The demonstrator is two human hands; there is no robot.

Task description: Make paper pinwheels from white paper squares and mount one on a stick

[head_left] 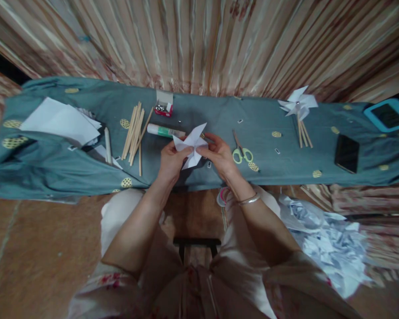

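Observation:
Between my two hands is a white paper pinwheel (pixel 194 142), its folded blades spread out above the table's front edge. My left hand (pixel 173 158) pinches its left side, with the thumb near the centre. On the other side my right hand (pixel 219 154) grips it, thumb also close to the middle. Just behind my left hand lies a glue stick (pixel 162 130), partly covered by the pinwheel. Scissors with light green handles (pixel 242 154) rest to the right of my right hand. An opened small red box (pixel 163 108) of metal pins stands farther back.
Wooden sticks (pixel 134 133) and white paper sheets (pixel 61 122) lie to the left, near a pale pencil-like stick (pixel 108 145). Finished pinwheels (pixel 298 104) on sticks, a black phone (pixel 347 153) and a blue-framed device (pixel 389 115) are at right. Paper scraps (pixel 335 243) sit on the floor.

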